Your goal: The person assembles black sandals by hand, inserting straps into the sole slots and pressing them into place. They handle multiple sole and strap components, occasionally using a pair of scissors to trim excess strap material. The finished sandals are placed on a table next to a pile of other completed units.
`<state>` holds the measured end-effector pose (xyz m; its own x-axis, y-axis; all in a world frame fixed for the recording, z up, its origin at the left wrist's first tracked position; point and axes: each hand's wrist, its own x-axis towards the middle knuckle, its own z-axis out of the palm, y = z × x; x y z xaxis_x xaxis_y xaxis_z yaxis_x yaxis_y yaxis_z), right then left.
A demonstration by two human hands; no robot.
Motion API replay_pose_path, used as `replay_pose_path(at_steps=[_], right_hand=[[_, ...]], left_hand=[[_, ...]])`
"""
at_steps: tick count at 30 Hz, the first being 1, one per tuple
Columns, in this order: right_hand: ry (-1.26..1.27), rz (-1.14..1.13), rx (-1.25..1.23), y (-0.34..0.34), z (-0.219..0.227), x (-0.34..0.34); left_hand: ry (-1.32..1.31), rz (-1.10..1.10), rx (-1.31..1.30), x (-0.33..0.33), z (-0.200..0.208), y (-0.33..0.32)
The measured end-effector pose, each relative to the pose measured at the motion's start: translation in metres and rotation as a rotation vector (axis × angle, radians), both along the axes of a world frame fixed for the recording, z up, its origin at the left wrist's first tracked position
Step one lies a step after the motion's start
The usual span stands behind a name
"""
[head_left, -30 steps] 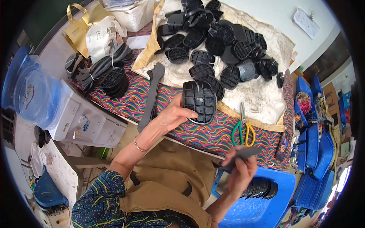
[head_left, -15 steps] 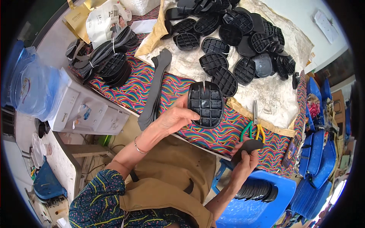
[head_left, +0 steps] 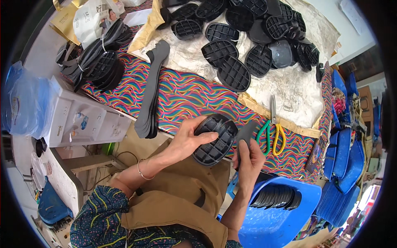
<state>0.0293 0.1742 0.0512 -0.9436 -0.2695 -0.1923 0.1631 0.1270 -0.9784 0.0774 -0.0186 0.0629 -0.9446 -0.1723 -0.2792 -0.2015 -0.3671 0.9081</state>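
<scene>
My left hand (head_left: 187, 138) grips a black oval moulded pad (head_left: 217, 146) with a raised grid, its thumb lying across the ribs. Beside the pad's right edge, my right hand (head_left: 250, 160) pinches a dark grey flexible strip (head_left: 247, 131), whose upper end sticks up past the fingers. From this angle I cannot tell whether strip and pad touch. Scissors (head_left: 273, 112) with one green and one yellow handle lie just beyond my right hand. A stack of long grey strips (head_left: 148, 103) rests on the patterned cloth (head_left: 186, 91), left of the pad.
Many similar black pads (head_left: 233, 73) are heaped on a stained white sheet (head_left: 285, 89) at the back. Bundled strips (head_left: 97, 49) lie at the far left, near a water dispenser (head_left: 82, 115). A blue tub (head_left: 304, 206) at lower right holds a row of curved black pieces (head_left: 277, 197).
My left hand has brought the pad lower and tilted it. My right hand has moved up and left, bringing the grey strip beside the pad. The whole view has shifted slightly.
</scene>
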Motion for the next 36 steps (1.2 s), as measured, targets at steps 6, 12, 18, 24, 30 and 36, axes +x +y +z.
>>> replay_pose_path(at_steps=[6,12,18,24,30,36], right_hand=[[0.066,-0.013,0.065,-0.011,-0.014,0.001],[0.087,-0.036,0.100,-0.015,-0.010,0.002],[0.073,-0.019,0.117,-0.009,-0.011,0.002],[0.173,-0.028,0.165,-0.009,-0.011,0.003],[0.184,-0.031,0.201,-0.008,-0.011,0.006],[0.264,-0.050,0.261,-0.009,-0.015,0.011]], left_hand=[[-0.026,-0.003,-0.058,-0.002,-0.008,0.006],[-0.036,-0.054,-0.149,-0.008,-0.010,0.008],[-0.049,-0.067,-0.111,-0.012,-0.006,0.012],[-0.036,-0.071,-0.123,-0.014,-0.005,0.014],[-0.052,-0.074,-0.109,-0.015,-0.002,0.015],[-0.055,-0.075,-0.091,-0.013,-0.003,0.015]])
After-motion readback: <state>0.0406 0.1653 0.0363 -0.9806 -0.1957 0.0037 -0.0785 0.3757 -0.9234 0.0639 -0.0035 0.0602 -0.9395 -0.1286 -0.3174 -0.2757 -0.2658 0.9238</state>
